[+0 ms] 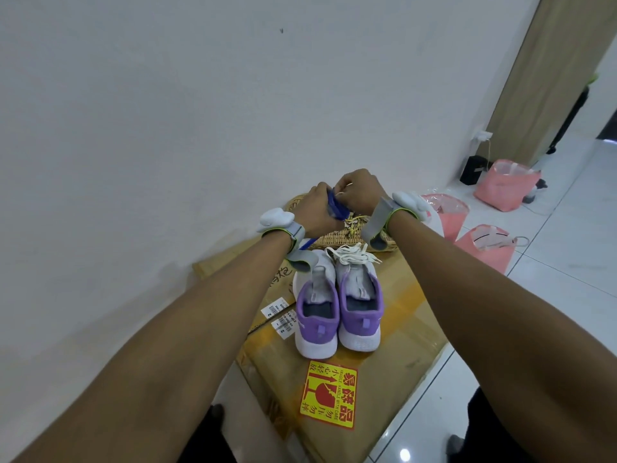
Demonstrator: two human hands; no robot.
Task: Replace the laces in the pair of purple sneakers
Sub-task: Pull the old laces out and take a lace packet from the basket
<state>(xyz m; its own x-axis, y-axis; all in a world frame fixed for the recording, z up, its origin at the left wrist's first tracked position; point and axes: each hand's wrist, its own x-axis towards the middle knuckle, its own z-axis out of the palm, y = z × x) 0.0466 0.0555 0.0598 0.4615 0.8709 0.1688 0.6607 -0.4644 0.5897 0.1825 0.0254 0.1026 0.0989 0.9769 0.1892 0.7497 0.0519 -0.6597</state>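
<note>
Two purple and white sneakers stand side by side on a cardboard box (394, 335), heels towards me: the left sneaker (315, 315) and the right sneaker (359, 305). Loose white laces (350, 253) lie bunched at their toes. Beyond the shoes, over a wicker basket (337, 240), my left hand (317, 203) grips a bundle of blue laces (335, 203). My right hand (359, 192) pinches at the top of that bundle. One blue end hangs down by my left wrist (309, 243).
The box carries a yellow and red fragile sticker (329, 397) near me and barcode labels (280, 317) at its left. A white wall runs close on the left. Pink bags (500, 188) stand on the tiled floor at the right.
</note>
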